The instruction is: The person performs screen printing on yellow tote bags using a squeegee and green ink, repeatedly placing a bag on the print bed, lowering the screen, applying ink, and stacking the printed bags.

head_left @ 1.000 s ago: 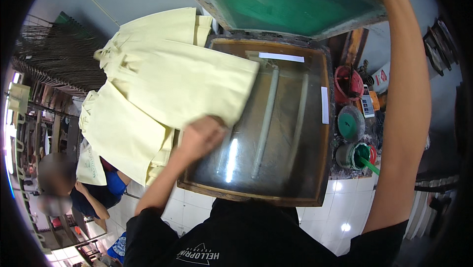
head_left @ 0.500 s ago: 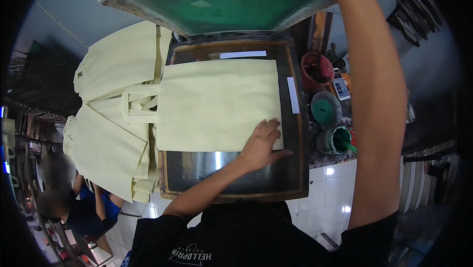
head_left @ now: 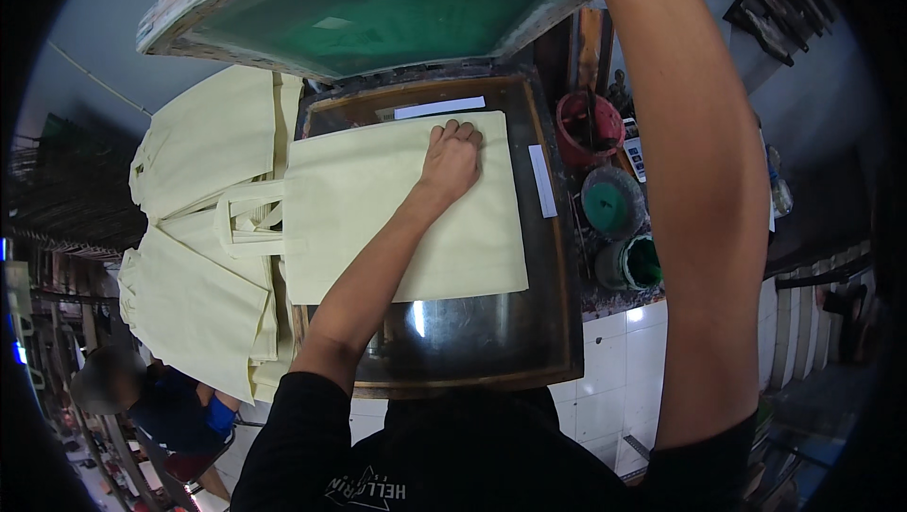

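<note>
Head view, and the left hand (head_left: 452, 158) is now up near the far right corner of the pale yellow bag (head_left: 359, 205), half a second after spreading by the near one! Its fingers curl down onto the cloth; pinching or pressing, I cannot tell. That makes the far edge the part being worked, with one white strip (head_left: 439, 108) just beyond the hand, another to its right. Beneath lies the shiny board (head_left: 463, 337); beyond, the green screen (head_left: 406, 16) stands tilted up. Right hand's out of frame, its grip unseen
</note>
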The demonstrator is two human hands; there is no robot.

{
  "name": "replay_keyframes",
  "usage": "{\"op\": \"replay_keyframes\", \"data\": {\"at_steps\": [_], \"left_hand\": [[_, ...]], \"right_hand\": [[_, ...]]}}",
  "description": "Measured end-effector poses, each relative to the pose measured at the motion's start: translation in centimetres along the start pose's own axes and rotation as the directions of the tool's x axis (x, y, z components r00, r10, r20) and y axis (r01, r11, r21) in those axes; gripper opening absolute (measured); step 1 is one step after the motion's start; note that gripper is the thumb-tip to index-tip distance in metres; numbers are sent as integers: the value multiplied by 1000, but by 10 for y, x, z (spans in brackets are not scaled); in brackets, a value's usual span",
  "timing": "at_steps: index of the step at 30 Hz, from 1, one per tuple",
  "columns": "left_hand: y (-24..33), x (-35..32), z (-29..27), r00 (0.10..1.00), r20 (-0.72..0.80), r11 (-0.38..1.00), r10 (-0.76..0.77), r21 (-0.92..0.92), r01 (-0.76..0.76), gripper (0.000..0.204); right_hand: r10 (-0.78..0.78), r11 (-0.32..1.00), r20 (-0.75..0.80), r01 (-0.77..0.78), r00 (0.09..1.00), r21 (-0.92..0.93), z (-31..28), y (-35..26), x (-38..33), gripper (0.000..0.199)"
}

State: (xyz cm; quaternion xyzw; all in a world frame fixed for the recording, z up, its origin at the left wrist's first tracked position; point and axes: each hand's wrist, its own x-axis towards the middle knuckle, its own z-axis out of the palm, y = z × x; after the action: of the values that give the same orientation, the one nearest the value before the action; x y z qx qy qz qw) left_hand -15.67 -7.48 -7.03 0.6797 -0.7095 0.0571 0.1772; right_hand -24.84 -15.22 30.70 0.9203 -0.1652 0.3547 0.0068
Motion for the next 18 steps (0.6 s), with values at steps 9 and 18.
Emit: {"op": "replay_keyframes", "data": {"at_steps": [9, 18], "left_hand": [[23, 16, 7, 996, -7, 994, -94, -65, 93, 38], [38, 30, 7, 876, 400, 954, -271, -13, 301, 94]], "right_hand": [[-21, 999, -30, 20, 999, -30, 8, 4, 6, 40], [-23, 996, -22, 21, 999, -83, 8, 4, 8, 39]]}}
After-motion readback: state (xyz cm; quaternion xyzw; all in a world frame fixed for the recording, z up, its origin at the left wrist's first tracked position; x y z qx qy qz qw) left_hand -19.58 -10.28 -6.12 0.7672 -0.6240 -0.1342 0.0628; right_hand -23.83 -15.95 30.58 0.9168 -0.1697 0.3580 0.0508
